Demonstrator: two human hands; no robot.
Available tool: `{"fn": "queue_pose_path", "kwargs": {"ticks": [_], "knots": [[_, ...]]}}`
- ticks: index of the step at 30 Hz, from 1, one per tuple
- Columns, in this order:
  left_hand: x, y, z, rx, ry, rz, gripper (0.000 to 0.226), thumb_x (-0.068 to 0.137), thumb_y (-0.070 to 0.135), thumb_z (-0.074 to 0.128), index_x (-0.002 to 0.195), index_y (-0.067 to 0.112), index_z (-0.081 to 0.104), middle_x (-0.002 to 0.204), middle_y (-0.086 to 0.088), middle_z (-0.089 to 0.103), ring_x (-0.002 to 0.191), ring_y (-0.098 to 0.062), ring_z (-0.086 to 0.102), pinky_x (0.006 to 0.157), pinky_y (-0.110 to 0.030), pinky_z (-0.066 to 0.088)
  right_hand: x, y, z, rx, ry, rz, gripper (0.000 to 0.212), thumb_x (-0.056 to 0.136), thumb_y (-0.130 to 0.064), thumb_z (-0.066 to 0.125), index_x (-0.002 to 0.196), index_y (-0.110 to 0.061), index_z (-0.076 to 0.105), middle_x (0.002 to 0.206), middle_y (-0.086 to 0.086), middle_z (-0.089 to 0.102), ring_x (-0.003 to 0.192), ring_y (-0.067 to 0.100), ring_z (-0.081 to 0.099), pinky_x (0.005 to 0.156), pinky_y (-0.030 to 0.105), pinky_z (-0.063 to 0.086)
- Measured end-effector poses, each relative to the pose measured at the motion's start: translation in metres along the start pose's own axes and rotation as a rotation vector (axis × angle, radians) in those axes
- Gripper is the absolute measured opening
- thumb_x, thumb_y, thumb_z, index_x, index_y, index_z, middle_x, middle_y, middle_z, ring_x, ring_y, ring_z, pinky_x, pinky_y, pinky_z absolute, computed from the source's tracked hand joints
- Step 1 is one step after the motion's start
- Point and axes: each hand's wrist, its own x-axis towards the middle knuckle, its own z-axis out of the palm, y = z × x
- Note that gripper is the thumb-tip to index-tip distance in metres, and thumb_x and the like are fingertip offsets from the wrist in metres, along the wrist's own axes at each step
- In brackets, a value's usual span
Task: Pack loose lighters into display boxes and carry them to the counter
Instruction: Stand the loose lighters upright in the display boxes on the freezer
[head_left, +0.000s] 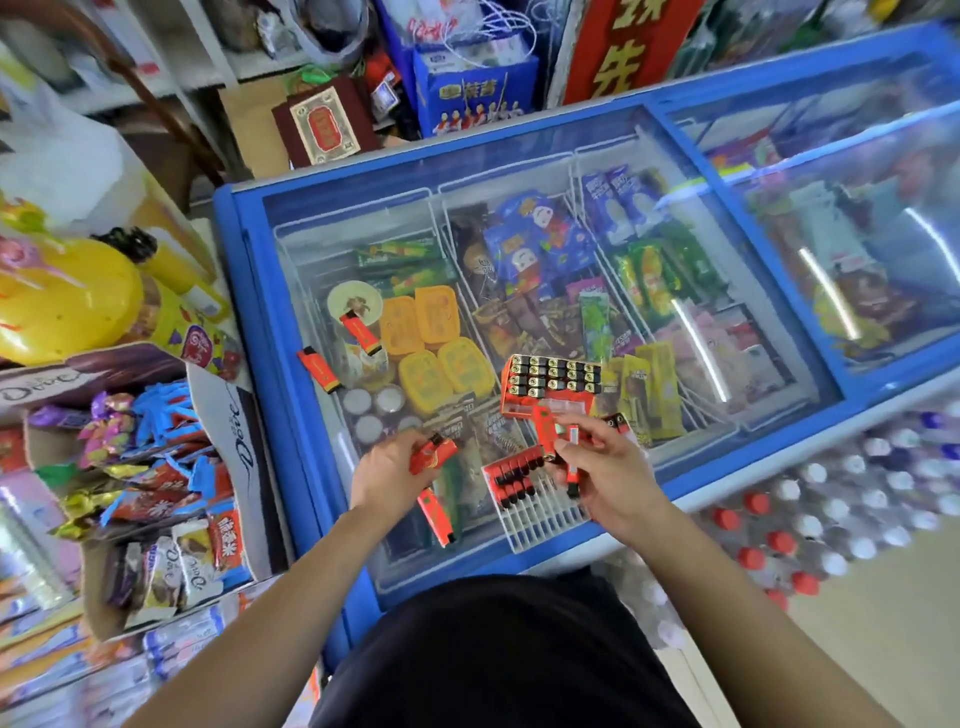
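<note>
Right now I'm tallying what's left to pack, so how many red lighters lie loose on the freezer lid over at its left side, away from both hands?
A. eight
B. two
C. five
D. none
B: two red lighters lie on the freezer lid at its left side, well clear of the left hand and the right hand.

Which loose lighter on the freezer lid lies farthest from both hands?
The lighter over the round ice-cream tub, farthest back on the freezer lid; the others lie nearer.
</note>
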Motion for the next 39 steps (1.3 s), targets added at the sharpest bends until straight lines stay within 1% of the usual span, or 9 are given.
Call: {"fn": "queue_pose_path", "kwargs": {"ticks": [6, 12, 16, 19, 22, 27, 32, 36, 39], "knots": [[-0.002, 0.013, -0.012, -0.071, 0.084, -0.009, 0.043, 0.086, 0.060, 0.069, 0.115, 0.028, 0.068, 0.073, 0.015, 0.063, 0.070, -0.011, 0.065, 0.058, -0.024, 0.049, 0.032, -0.025, -0.021, -0.078, 0.133, 0.017, 0.023, 0.087, 0.008, 0.069, 0.110, 0.004, 0.069, 0.101, 0.023, 0.067, 0.071, 0.030, 0.065, 0.069, 0.033, 0.059], [-0.006, 0.054, -0.028, -0.216, 0.085, 0.185, 0.041, 0.085, 0.043, 0.078, 0.118, 0.021, 0.073, 0.066, 0.025, 0.057, 0.049, 0.011, 0.055, 0.050, -0.005, 0.039, 0.069, -0.047, -0.014, -0.197, 0.147, 0.109, 0.021, 0.080, 0.014, 0.073, 0.099, 0.005, 0.068, 0.106, 0.031, 0.069, 0.089, 0.037, 0.073, 0.063, 0.031, 0.061], [0.000, 0.064, -0.033, -0.277, 0.111, 0.228, 0.046, 0.082, 0.052, 0.076, 0.117, 0.023, 0.073, 0.073, 0.021, 0.067, 0.050, -0.003, 0.061, 0.049, -0.011, 0.045, 0.070, -0.040, -0.006, -0.131, 0.194, 0.091, 0.026, 0.082, 0.007, 0.076, 0.105, 0.003, 0.065, 0.101, 0.025, 0.072, 0.084, 0.035, 0.075, 0.058, 0.027, 0.059], [0.004, 0.065, -0.028, -0.323, 0.095, 0.253, 0.061, 0.076, 0.067, 0.067, 0.120, 0.024, 0.072, 0.079, 0.011, 0.074, 0.050, -0.014, 0.061, 0.051, -0.024, 0.053, 0.068, -0.032, -0.005, 0.020, 0.177, 0.048, 0.024, 0.086, 0.010, 0.069, 0.109, 0.005, 0.063, 0.105, 0.029, 0.068, 0.089, 0.036, 0.074, 0.077, 0.042, 0.063], [0.004, 0.068, -0.024, -0.320, 0.068, 0.257, 0.051, 0.081, 0.052, 0.076, 0.122, 0.022, 0.071, 0.079, 0.007, 0.075, 0.041, -0.007, 0.053, 0.044, -0.011, 0.040, 0.066, -0.027, -0.008, 0.094, 0.154, 0.017, 0.026, 0.090, 0.012, 0.063, 0.115, 0.005, 0.062, 0.102, 0.035, 0.064, 0.085, 0.042, 0.072, 0.095, 0.057, 0.054], [-0.003, 0.073, -0.023, -0.332, 0.046, 0.282, 0.048, 0.084, 0.035, 0.079, 0.126, 0.015, 0.069, 0.093, -0.010, 0.077, 0.044, 0.001, 0.056, 0.044, -0.013, 0.041, 0.057, -0.028, -0.009, 0.109, 0.096, -0.005, 0.028, 0.092, 0.008, 0.062, 0.120, 0.002, 0.060, 0.113, 0.037, 0.065, 0.087, 0.042, 0.070, 0.068, 0.042, 0.058], [-0.002, 0.074, -0.020, -0.368, 0.033, 0.247, 0.044, 0.090, 0.040, 0.072, 0.129, 0.021, 0.064, 0.044, 0.012, 0.049, 0.034, -0.007, 0.038, 0.038, -0.013, 0.027, 0.052, -0.028, -0.020, 0.157, -0.011, -0.006, 0.031, 0.097, 0.004, 0.055, 0.126, -0.005, 0.061, 0.123, 0.029, 0.062, 0.095, 0.035, 0.068, 0.078, 0.041, 0.057], [0.002, 0.070, -0.015, -0.394, -0.006, 0.249, 0.044, 0.092, 0.058, 0.058, 0.128, 0.034, 0.058, 0.055, -0.011, 0.056, 0.039, -0.007, 0.037, 0.042, -0.025, 0.031, 0.051, -0.023, -0.026, 0.121, -0.019, -0.021, 0.038, 0.100, 0.007, 0.046, 0.131, -0.009, 0.060, 0.122, 0.024, 0.066, 0.106, 0.040, 0.069, 0.087, 0.047, 0.058], [0.000, 0.073, -0.016, -0.395, -0.035, 0.248, 0.038, 0.098, 0.049, 0.056, 0.129, 0.028, 0.057, 0.052, -0.007, 0.051, 0.040, -0.007, 0.042, 0.043, -0.024, 0.033, 0.047, -0.023, -0.028, 0.091, 0.006, -0.066, 0.042, 0.097, 0.010, 0.052, 0.132, -0.010, 0.058, 0.119, 0.025, 0.068, 0.103, 0.041, 0.070, 0.083, 0.044, 0.060]]}}
